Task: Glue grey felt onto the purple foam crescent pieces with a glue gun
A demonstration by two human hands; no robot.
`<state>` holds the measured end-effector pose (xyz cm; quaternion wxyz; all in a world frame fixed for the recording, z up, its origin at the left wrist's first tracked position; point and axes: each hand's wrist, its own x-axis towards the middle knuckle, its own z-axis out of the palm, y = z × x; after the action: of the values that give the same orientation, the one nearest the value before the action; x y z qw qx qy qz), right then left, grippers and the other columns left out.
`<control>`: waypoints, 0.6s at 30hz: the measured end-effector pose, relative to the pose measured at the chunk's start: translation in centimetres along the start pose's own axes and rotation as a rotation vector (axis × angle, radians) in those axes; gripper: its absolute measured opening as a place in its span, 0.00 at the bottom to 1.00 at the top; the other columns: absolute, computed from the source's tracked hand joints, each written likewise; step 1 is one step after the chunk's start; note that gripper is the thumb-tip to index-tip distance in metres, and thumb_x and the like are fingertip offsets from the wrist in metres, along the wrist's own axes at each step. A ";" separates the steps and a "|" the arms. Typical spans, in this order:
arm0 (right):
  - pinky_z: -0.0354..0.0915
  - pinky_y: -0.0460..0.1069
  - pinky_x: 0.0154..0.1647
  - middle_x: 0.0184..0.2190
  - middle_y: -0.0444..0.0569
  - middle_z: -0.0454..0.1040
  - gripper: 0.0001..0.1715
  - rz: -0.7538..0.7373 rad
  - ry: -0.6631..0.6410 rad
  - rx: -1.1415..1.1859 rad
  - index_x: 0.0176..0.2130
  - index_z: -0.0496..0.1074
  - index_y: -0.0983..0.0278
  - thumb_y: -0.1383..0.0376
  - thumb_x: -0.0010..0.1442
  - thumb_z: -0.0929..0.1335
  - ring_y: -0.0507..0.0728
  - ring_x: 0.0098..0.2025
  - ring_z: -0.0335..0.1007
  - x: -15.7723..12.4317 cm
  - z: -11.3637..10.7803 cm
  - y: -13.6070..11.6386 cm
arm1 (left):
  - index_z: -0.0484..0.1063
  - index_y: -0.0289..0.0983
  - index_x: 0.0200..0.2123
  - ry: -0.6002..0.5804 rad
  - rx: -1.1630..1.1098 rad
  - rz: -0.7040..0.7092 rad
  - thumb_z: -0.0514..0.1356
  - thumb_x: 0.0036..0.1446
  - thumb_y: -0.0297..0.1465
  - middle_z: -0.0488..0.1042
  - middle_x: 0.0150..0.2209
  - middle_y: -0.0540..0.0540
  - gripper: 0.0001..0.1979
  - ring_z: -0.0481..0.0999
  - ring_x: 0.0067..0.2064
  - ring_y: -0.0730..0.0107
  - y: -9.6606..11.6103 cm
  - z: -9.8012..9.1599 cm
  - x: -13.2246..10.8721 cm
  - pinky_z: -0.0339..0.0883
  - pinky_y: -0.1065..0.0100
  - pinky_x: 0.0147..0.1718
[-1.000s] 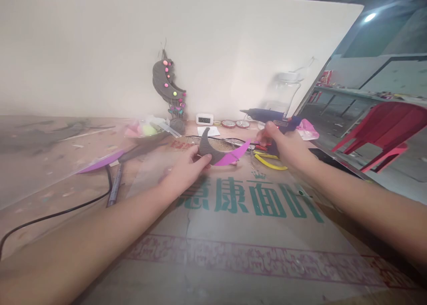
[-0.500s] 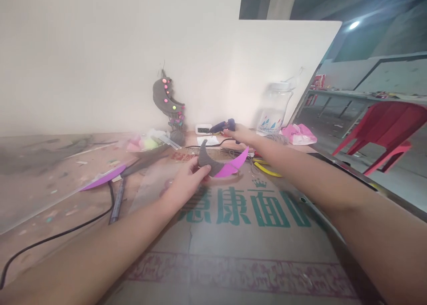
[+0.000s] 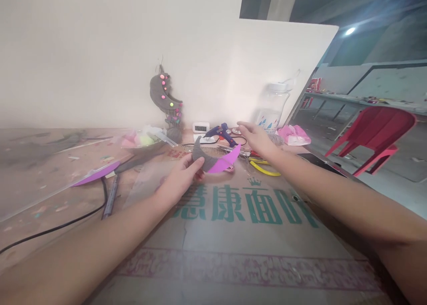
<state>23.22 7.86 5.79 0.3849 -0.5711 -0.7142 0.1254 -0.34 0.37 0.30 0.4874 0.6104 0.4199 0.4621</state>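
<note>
Between the thumb and fingers of my left hand (image 3: pixel 185 173) is a crescent moon cutout (image 3: pixel 224 163), its left part wrapped in grey yarn and its right part bare purple. My right hand (image 3: pixel 255 136) is off the table with its fingers apart and nothing in them. Just left of it, a dark blue glue gun (image 3: pixel 220 132) stands at the back of the table by a small white digital clock (image 3: pixel 200 127). Yellow-handled pliers (image 3: pixel 265 167) lie below my right hand.
A finished grey moon with coloured pompoms (image 3: pixel 162 93) hangs against the white board. A clear plastic jug (image 3: pixel 271 107) and a pink packet (image 3: pixel 293 135) stand at the back right. On the left lie a purple piece (image 3: pixel 96 173), a pen (image 3: pixel 110 197) and a black cable (image 3: pixel 63 227).
My right hand has let go of the glue gun, which now stands at the back, and has drawn away to the right. My left hand still holds the crescent.
</note>
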 end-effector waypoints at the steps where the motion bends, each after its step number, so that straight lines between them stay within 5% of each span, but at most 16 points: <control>1: 0.62 0.49 0.49 0.51 0.54 0.70 0.25 -0.005 -0.039 0.120 0.55 0.66 0.68 0.58 0.63 0.59 0.56 0.48 0.67 -1.4 -0.4 -0.3 | 0.67 0.38 0.34 0.018 0.011 0.002 0.55 0.54 0.45 0.69 0.26 0.51 0.16 0.69 0.28 0.71 0.0 0.0 0.0 0.64 0.69 0.29; 4: 0.64 0.48 0.28 0.42 0.52 0.74 0.25 0.067 -0.301 0.396 0.55 0.65 0.65 0.58 0.61 0.61 0.50 0.26 0.66 -5.2 -1.0 -1.2 | 0.68 0.38 0.35 0.067 0.036 0.016 0.55 0.54 0.46 0.70 0.27 0.51 0.17 0.70 0.28 0.71 -0.1 -0.1 0.0 0.65 0.69 0.31; 9: 0.61 0.45 0.21 0.47 0.49 0.69 0.28 0.115 -0.638 0.512 0.54 0.65 0.58 0.60 0.54 0.68 0.45 0.21 0.61 -8.2 -0.1 -1.3 | 0.67 0.37 0.37 0.052 -0.044 -0.003 0.57 0.53 0.44 0.71 0.28 0.50 0.16 0.72 0.28 0.71 0.5 0.1 -0.2 0.66 0.68 0.30; 14: 0.55 0.44 0.21 0.21 0.41 0.64 0.17 0.134 -0.683 0.313 0.36 0.72 0.65 0.54 0.55 0.66 0.46 0.19 0.55 -7.9 0.1 -1.1 | 0.67 0.38 0.36 0.098 0.006 0.028 0.57 0.53 0.43 0.70 0.27 0.51 0.15 0.72 0.28 0.71 0.7 0.2 -0.3 0.66 0.69 0.28; 18: 0.54 0.44 0.23 0.19 0.40 0.64 0.16 0.002 -0.530 0.050 0.31 0.73 0.65 0.55 0.57 0.65 0.47 0.21 0.56 -7.3 -1.9 -1.8 | 0.68 0.37 0.36 0.109 0.124 0.020 0.57 0.53 0.43 0.69 0.25 0.51 0.15 0.70 0.27 0.71 0.7 0.2 -0.3 0.63 0.71 0.25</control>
<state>23.57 0.13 5.21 0.1983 -0.5092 -0.7863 0.2884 -0.20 -0.06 0.89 0.4204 0.6176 0.4676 0.4724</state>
